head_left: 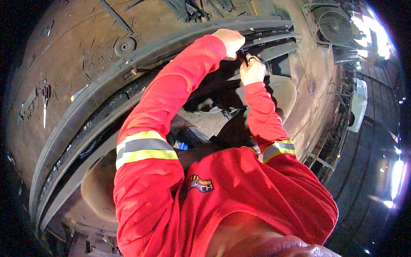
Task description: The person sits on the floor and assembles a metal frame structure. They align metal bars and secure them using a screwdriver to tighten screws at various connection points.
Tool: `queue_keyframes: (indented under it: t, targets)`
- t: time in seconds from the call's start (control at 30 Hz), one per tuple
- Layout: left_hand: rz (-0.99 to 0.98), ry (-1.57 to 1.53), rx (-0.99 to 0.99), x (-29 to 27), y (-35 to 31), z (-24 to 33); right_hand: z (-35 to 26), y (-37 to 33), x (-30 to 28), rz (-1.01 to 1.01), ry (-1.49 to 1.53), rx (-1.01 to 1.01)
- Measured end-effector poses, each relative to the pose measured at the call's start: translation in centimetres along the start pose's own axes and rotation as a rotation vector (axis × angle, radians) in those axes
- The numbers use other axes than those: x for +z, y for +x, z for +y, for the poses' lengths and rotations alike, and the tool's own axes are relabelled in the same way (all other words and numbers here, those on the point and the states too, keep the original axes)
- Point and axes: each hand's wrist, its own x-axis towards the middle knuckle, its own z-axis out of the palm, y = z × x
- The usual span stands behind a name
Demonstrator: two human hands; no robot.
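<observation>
Plainly, in the head view, the curved bars (100,88) dominate what I am working over: a dark, nested set that sweeps from the near left round to the far right along the body's side of the brown table (81,38). I have the left hand (231,41) at their far stretch, curled in with the knuckles outward; from here I cannot tell whether it grips an edge or merely rests there. The right hand (252,70) sits just beside it, slightly nearer and to the right, its fingers bunched; what they pinch, if anything, is too small and dark for me to make out. I judge that the two are brought so close because the spot between them is small, one steadying while the other does finer work. The bars' right end lies a little beyond the hands to the right, while their longer run passes behind the left sleeve (167,85) and curves away to the near left. Scissors (46,103) lie well apart on the left, and a round disc (125,46) lies near the outer bar, both perhaps put there to leave the curve unobstructed. At the far right stands a fan (335,26).
</observation>
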Motion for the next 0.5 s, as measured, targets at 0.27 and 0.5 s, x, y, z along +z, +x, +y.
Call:
queue_keyframes:
  t: [0.27,0.5]
  targets:
    - [-0.002,-0.006,0.021,-0.8,-0.6,0.5,1.8,2.8,-1.6,-0.399,0.550,0.017]
    - [-0.022,-0.038,0.011,-0.2,0.0,0.5,5.1,5.5,-1.4,-0.978,1.191,0.528]
